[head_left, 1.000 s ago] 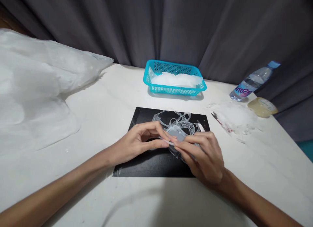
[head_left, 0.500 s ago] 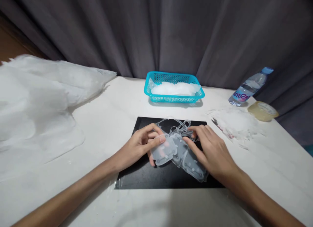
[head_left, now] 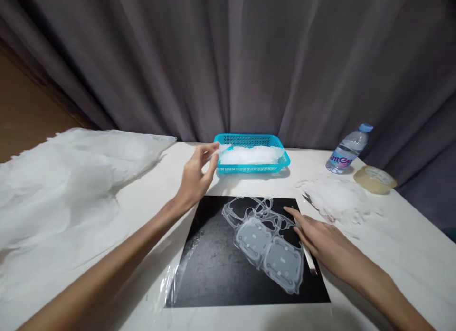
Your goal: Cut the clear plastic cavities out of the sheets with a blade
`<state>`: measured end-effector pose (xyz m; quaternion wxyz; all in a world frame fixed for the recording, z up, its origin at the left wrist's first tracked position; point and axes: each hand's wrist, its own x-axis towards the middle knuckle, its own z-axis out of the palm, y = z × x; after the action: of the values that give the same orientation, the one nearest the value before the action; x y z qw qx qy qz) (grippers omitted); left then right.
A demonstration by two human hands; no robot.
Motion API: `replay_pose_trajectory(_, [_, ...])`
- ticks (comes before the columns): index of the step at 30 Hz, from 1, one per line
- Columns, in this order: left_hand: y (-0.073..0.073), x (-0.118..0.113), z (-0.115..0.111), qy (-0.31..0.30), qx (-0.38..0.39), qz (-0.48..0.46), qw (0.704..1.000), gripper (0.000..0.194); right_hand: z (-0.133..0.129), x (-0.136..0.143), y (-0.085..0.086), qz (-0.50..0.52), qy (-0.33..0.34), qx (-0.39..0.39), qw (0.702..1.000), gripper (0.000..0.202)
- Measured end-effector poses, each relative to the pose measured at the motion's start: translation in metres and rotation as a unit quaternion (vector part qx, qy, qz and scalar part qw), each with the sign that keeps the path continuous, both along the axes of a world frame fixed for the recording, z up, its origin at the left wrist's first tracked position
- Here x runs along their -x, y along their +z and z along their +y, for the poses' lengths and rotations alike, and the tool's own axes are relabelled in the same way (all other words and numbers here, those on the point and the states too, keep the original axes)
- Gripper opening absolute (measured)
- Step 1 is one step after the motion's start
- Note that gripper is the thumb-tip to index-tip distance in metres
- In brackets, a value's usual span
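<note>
Blue perforated plastic basket (head_left: 253, 169), w/ white translucent pcs (head_left: 252, 156): placed at rear. Clear bottle (head_left: 342, 156), yellowish tape roll (head_left: 375, 180), white scraps (head_left: 340, 198): grouped R. White sheeting (head_left: 76, 179): heaped L. Translucent moulded plastic sheet (head_left: 253, 238): laid on black rect. board (head_left: 210, 269). Slim silver cutter (head_left: 309, 260): part. covered by R hand (head_left: 313, 229), fingers extended, grip can't be told. L hand (head_left: 199, 172): raised at basket's L end, fingers bent, thumb apart; hold can't be confirmed.
</note>
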<state>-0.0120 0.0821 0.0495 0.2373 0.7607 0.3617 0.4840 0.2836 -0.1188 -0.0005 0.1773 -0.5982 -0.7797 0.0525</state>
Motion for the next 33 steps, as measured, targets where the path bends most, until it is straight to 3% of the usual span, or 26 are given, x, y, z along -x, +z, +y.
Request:
replay_pose_trajectory(3, [0.005, -0.015, 0.035, -0.006, -0.077, 0.155, 0.985, 0.017, 0.0, 0.0, 0.008, 0.026, 0.012, 0.027, 0.999, 0.048])
replay_pose_trajectory(5, [0.001, -0.019, 0.036, 0.017, -0.083, 0.22, 0.972, 0.022, 0.001, 0.0, 0.013, 0.022, 0.018, 0.048, 0.998, 0.049])
replay_pose_trajectory(7, [-0.007, -0.02, 0.014, 0.032, -0.096, 0.236, 0.966, 0.025, 0.003, -0.001, 0.016, 0.021, 0.021, 0.07, 0.997, 0.049])
replay_pose_trajectory(9, [-0.015, -0.018, -0.024, 0.001, -0.104, 0.229, 0.968, 0.025, 0.006, -0.001, 0.019, 0.03, 0.016, 0.08, 0.996, 0.043])
replay_pose_trajectory(11, [-0.022, -0.016, -0.067, -0.102, -0.077, 0.257, 0.958, 0.026, 0.01, -0.002, 0.022, 0.046, 0.012, 0.078, 0.996, 0.033])
replay_pose_trajectory(13, [-0.028, -0.015, -0.1, -0.237, -0.055, 0.329, 0.912, 0.033, 0.014, -0.003, 0.024, 0.062, 0.011, 0.073, 0.995, 0.023])
replay_pose_trajectory(15, [-0.032, -0.013, -0.119, -0.273, -0.058, 0.373, 0.885, 0.042, 0.017, -0.005, 0.025, 0.078, 0.009, 0.072, 0.994, 0.017])
replay_pose_trajectory(18, [-0.038, -0.01, -0.126, -0.237, -0.09, 0.409, 0.876, 0.046, 0.022, -0.008, 0.021, 0.094, -0.015, 0.044, 0.994, 0.023])
replay_pose_trajectory(22, [-0.041, -0.005, -0.124, -0.163, -0.164, 0.419, 0.878, 0.046, 0.026, -0.02, 0.017, 0.083, -0.058, -0.065, 0.993, 0.03])
replay_pose_trajectory(26, [-0.041, -0.001, -0.125, -0.092, -0.228, 0.409, 0.879, 0.046, 0.024, -0.028, 0.025, 0.075, -0.05, -0.144, 0.985, 0.033])
replay_pose_trajectory(29, [-0.043, 0.001, -0.121, -0.044, -0.259, 0.411, 0.873, 0.042, 0.02, -0.021, 0.03, 0.101, -0.038, -0.193, 0.975, 0.014])
replay_pose_trajectory(33, [-0.045, 0.004, -0.114, 0.022, -0.279, 0.44, 0.853, 0.038, 0.015, -0.002, 0.026, 0.139, -0.026, -0.178, 0.974, 0.027])
